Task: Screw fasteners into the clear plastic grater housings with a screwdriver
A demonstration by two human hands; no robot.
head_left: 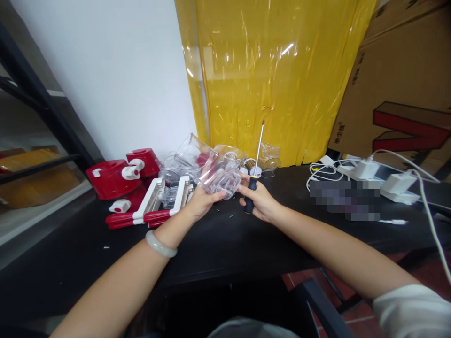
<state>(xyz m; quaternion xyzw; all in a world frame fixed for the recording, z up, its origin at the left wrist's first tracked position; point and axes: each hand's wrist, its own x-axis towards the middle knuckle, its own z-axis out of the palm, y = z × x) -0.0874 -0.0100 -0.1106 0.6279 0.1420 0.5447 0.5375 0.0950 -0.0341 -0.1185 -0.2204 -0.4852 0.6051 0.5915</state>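
Observation:
My left hand (206,201) is closed around a clear plastic container (195,152), tilted with its wider end up and to the left. In my right hand (260,199) is a screwdriver (251,195) with a dark handle, its shaft pointing upward, away from the container. The fingertips of that hand also reach the container's near end. Behind the container lie more clear plastic pieces (269,157). Two small screw-like bits (231,216) rest on the black table below my hands.
Red round housings (109,178) and red-and-white handled parts (151,202) stand at the left. White chargers, a power strip (398,190) and cables lie at the right. Yellow wrapping (275,80) and a cardboard box (398,80) rise behind the table (197,249).

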